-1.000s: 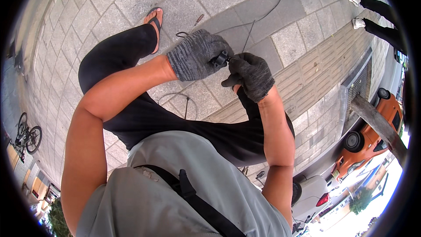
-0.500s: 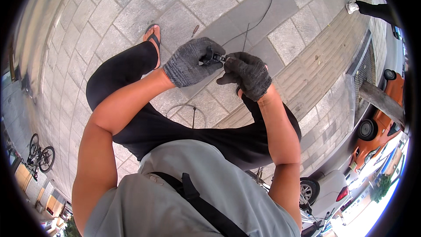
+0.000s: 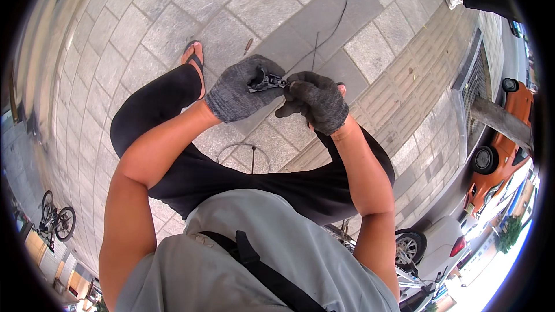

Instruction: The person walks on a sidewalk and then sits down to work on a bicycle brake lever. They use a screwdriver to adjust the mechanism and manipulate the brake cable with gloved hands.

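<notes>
My left hand, in a grey knit work glove, is closed around a small black-and-silver mechanical part. The part's exact kind is unclear. My right hand, gloved the same way, pinches at the right end of the part; its fingertips hide what they grip there. Both hands meet in front of me, above the paving between my knees. A thin black cable curves away beyond my hands, and a short straight black length shows just past my right fingers.
A small brown-handled tool lies on the paving beyond my left hand. Between my legs is a looped thin cable. A person's legs stand far right, near a tree trunk and an orange car. A bicycle stands far left.
My hands have shifted slightly left and down in the picture. The part has turned in my left hand, so more of its silver side shows. Both hands keep their hold.
</notes>
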A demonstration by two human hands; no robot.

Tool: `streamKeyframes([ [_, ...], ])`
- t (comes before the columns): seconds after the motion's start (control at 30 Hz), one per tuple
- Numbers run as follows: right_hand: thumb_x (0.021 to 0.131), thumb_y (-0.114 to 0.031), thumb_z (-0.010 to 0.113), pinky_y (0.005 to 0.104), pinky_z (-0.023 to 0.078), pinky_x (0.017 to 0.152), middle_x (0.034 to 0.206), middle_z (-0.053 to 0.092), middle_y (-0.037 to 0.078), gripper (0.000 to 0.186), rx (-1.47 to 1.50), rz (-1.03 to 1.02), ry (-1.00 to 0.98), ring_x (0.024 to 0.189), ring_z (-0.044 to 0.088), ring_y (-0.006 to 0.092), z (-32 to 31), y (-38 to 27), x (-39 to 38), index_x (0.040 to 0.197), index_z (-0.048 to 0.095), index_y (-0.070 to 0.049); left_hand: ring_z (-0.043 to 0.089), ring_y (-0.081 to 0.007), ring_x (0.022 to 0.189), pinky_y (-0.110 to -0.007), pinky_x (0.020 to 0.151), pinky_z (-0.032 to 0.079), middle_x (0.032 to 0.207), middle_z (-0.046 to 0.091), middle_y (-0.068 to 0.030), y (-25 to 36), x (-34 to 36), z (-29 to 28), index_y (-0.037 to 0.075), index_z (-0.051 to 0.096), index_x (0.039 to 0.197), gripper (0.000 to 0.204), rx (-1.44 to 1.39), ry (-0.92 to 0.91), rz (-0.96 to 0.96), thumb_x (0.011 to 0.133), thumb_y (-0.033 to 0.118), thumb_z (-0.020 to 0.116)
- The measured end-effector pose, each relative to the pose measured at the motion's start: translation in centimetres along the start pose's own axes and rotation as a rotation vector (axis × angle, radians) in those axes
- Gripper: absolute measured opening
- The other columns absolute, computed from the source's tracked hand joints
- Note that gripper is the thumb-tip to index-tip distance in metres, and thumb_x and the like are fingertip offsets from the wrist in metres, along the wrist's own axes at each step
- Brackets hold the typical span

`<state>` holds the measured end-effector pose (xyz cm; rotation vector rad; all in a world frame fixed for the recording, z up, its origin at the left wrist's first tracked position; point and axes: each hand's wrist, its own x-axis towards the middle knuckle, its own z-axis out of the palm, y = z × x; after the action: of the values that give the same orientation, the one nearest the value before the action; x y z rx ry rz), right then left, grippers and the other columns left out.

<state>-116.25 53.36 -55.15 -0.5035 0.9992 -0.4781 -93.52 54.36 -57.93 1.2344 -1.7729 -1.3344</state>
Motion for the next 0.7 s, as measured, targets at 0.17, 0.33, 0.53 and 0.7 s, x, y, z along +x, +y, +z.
streamKeyframes([
  [0.17,0.096,-0.017,0.064,0.0367,0.062,0.078,0.097,0.064,0.016,0.036,0.049,0.002,-0.039,0.082,0.075,0.0319,-0.1,0.1,0.1,0.115,0.056,0.013,0.066,-0.0129,0.097,-0.028,0.086,0.055,0.108,0.064,-0.0053,-0.4,-0.2,0.1,0.005,0.064,0.115,0.034,-0.029,-0.015,-0.072,0.085,0.003,0.079],
  [0.33,0.097,-0.018,0.065,0.0372,0.062,0.077,0.096,0.064,0.016,0.037,0.061,-0.021,-0.037,0.080,0.074,0.0309,-0.5,0.7,0.5,0.114,0.056,0.012,0.067,-0.0128,0.098,-0.028,0.086,0.055,0.109,0.065,-0.0054,-0.5,-0.1,0.2,0.004,0.064,0.115,0.035,-0.062,0.004,-0.054,0.084,0.002,0.080],
  [0.53,0.097,-0.019,0.065,0.0370,0.062,0.077,0.099,0.065,0.016,0.038,0.003,-0.051,0.016,0.081,0.074,0.0293,-0.2,0.1,0.0,0.116,0.056,0.012,0.068,-0.0128,0.099,-0.027,0.086,0.056,0.111,0.065,-0.0054,-0.7,-0.1,0.1,0.003,0.064,0.116,0.036,-0.076,0.003,-0.064,0.084,0.001,0.080],
  [0.7,0.097,-0.018,0.065,0.0365,0.061,0.078,0.098,0.067,0.016,0.037,-0.032,-0.038,0.039,0.080,0.074,0.0276,-0.2,0.0,0.1,0.118,0.057,0.011,0.068,-0.0121,0.099,-0.027,0.087,0.056,0.109,0.066,-0.0044,-0.8,-0.1,0.2,0.004,0.064,0.115,0.035,-0.114,-0.001,-0.101,0.084,0.002,0.080],
])
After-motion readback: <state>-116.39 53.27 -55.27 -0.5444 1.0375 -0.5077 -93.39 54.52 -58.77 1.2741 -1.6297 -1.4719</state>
